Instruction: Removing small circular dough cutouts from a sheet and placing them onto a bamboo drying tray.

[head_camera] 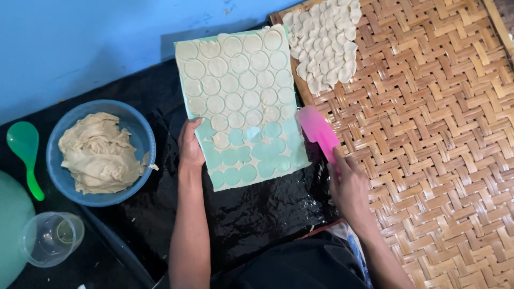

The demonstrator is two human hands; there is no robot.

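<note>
Dough rounds (235,85) cover the far part of a pale green cutting sheet (242,109), pressed out in close rows, while the near part of the sheet shows bare green circles where rounds have come off. The sheet lies on a black plastic cover (267,208), tilted a little, with its right edge just beside a woven bamboo tray (428,160). The left hand (190,144) grips the sheet's left edge, thumb on top and fingers curled under. The right hand (349,184) is closed around the handle of a pink spatula (318,131), whose blade points at the sheet's right edge and touches it or nearly so. A heap of loose dough discs (325,43) rests on the far left corner of the tray. To the left, a blue bowl (140,134) holds leftover dough scraps (99,152), with a green spoon (25,155) beside it and a clear plastic cup (51,238) nearer.
</note>
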